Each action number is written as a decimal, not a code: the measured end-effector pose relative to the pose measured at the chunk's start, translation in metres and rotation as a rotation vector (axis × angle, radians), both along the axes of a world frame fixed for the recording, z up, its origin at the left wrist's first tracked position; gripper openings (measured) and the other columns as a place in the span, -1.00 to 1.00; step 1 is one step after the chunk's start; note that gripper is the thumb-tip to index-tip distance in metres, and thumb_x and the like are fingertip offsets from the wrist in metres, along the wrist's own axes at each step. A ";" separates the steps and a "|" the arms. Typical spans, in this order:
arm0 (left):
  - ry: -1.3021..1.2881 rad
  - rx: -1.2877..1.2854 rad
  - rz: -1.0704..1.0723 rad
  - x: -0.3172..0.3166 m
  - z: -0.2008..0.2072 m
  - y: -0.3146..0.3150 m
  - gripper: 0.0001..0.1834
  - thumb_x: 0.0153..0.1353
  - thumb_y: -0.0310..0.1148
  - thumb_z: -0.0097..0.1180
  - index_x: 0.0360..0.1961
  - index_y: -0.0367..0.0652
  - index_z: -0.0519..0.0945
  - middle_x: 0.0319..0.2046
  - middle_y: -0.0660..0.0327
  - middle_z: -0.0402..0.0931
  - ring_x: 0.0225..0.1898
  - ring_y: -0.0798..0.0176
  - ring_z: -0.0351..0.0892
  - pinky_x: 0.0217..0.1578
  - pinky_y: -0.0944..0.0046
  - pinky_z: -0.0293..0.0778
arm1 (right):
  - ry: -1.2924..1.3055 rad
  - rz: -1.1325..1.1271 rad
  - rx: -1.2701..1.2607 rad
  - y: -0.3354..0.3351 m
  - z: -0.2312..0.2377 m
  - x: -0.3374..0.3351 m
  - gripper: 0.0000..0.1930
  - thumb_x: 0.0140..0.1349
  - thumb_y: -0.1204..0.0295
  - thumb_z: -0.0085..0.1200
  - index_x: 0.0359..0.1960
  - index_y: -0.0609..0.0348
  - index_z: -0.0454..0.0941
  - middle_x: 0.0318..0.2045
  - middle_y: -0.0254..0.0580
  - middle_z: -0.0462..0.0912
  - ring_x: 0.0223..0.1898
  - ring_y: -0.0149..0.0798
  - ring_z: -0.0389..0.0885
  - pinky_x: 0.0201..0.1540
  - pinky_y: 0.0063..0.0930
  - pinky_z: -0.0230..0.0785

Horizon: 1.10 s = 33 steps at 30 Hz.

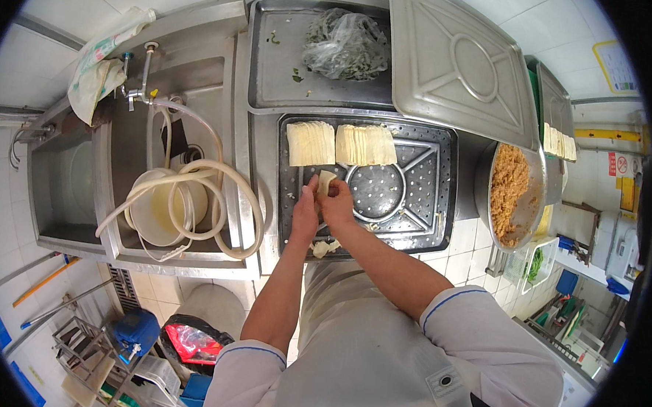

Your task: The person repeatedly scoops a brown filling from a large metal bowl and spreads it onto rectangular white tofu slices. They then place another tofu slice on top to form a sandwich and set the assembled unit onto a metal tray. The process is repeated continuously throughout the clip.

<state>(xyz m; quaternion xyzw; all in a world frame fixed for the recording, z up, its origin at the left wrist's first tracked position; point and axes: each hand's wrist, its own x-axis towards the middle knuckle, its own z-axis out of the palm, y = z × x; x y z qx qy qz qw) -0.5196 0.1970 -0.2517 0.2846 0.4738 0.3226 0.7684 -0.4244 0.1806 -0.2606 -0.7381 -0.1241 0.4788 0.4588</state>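
Observation:
Both hands meet over the left part of a dark perforated tray [424, 181]. My left hand [306, 211] and my right hand [336, 202] have their fingers closed on a small pale piece of dough-like sheet [326, 180]. Just beyond them, along the tray's far side, stand two rows of thin pale sheets packed on edge, a left row [311, 144] and a right row [366, 145]. Crumpled pale scraps [325, 248] lie at the tray's near left edge, below my wrists. The fingertips partly hide the held piece.
Behind stands another tray [274, 75] with a plastic bag of chopped greens [347, 46]; a metal lid-like tray [451, 66] overlaps it. To the right is a bowl of brown filling [510, 187]. A sink [193, 71] with a coiled hose [249, 199] and bucket [148, 213] lies left.

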 end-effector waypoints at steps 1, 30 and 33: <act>0.013 0.003 -0.002 -0.004 -0.003 0.002 -0.16 0.67 0.24 -0.35 0.58 -0.29 0.30 0.50 0.08 0.37 0.50 0.18 0.33 0.50 0.19 0.19 | -0.047 0.043 0.029 0.003 0.004 -0.005 -0.51 0.25 0.50 0.36 0.20 0.30 0.51 -0.07 -0.10 0.69 -0.09 -0.23 0.69 -0.03 -0.33 0.59; -1.193 0.260 -0.084 0.144 0.263 -0.044 0.20 0.39 0.61 -0.30 0.72 -0.11 -0.14 0.71 0.14 -0.11 0.69 0.11 -0.09 0.63 -0.12 -0.18 | -1.029 0.104 -0.537 -0.263 0.153 0.539 -0.61 0.48 0.37 0.02 0.26 0.11 0.67 0.07 0.14 0.78 0.01 0.07 0.78 0.08 -0.14 0.61; -1.230 0.204 -0.129 0.214 0.282 -0.066 0.15 0.46 0.49 -0.19 0.70 -0.19 -0.13 0.70 0.11 -0.08 0.69 0.10 -0.09 0.66 -0.09 -0.24 | -1.085 0.323 -0.587 -0.291 0.118 0.617 -0.54 0.45 0.40 0.00 0.36 0.08 0.58 0.11 0.18 0.75 0.05 0.16 0.75 0.10 -0.02 0.60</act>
